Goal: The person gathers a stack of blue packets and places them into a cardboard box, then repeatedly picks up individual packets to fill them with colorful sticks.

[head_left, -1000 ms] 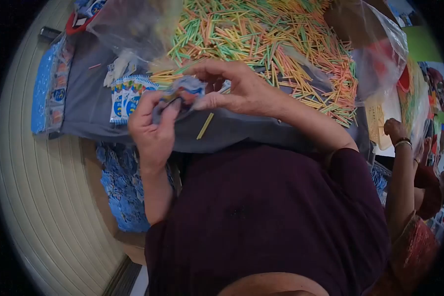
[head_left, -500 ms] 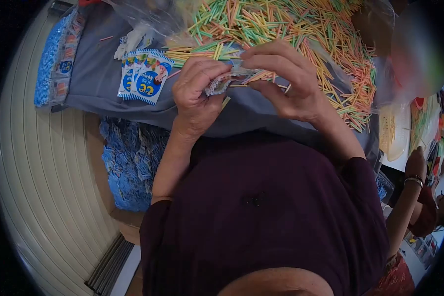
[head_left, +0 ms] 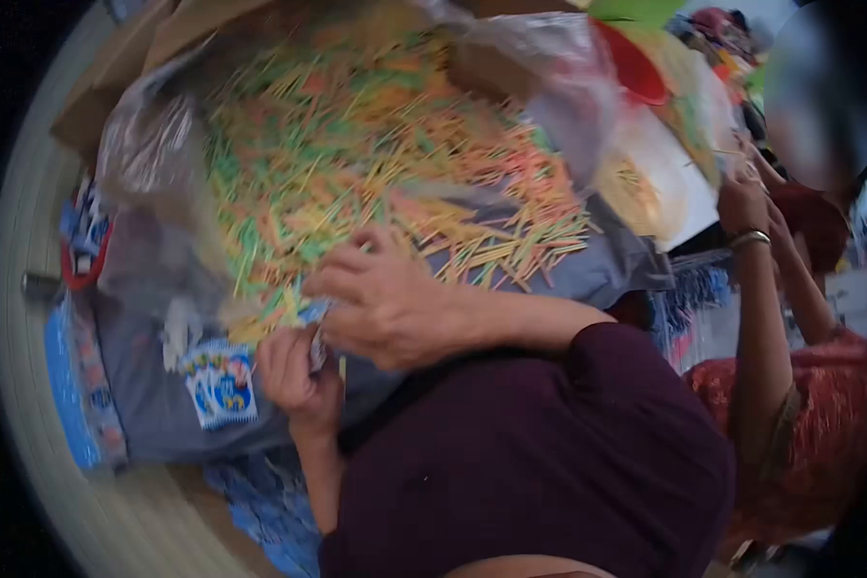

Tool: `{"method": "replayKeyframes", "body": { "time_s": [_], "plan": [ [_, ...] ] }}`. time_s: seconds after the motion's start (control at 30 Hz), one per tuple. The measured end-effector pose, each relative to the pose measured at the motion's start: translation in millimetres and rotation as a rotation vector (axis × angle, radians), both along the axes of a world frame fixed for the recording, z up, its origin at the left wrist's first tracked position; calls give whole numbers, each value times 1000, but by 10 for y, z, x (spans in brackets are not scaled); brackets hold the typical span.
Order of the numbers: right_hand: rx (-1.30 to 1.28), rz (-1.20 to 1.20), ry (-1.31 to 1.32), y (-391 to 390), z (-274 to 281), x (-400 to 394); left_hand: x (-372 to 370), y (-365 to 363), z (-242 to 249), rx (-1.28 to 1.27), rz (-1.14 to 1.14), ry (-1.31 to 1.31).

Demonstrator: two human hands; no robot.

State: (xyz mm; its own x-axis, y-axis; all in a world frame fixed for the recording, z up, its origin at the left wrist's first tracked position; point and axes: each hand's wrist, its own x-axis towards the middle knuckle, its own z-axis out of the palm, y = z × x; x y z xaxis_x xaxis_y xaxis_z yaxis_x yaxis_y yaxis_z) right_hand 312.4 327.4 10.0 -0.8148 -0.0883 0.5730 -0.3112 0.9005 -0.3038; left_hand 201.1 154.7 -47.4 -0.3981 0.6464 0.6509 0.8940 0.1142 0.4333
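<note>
My left hand (head_left: 294, 371) pinches a small sachet (head_left: 316, 347) just beneath my right hand (head_left: 385, 303), both hands pressed together over it. It looks light, limp and slippery; I'd grip its edge. Thin brittle-looking sticks (head_left: 356, 164) lie just beyond.

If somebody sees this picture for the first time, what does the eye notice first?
First, the big heap of coloured sticks, spread over the grey cloth across the upper middle. Just below it, the left hand and right hand meet closely. Left of them lies a small stack of blue printed packets.
</note>
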Motion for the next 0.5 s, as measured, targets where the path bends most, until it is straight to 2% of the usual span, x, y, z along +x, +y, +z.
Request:
{"method": "replayKeyframes", "body": {
  "time_s": [0.07, 0.13, 0.3, 0.4, 0.5],
  "plan": [
    [9, -76, 74, -11, -44, 11, 16, 4, 12, -5, -25, -7],
    [-51, -42, 143, -32, -46, 38, 45, 61, 52, 21, -83, -40],
    [-11, -105, 205, -39, -104, 113, 68, 136, 142, -4, -138, -135],
    [-16, -116, 349, -52, -163, 145, 64, 150, 139, 22, -147, -192],
    [1, -105, 337, -53, -213, 133, 5, 145, 100, -95, -137, -188]
  ]
}}
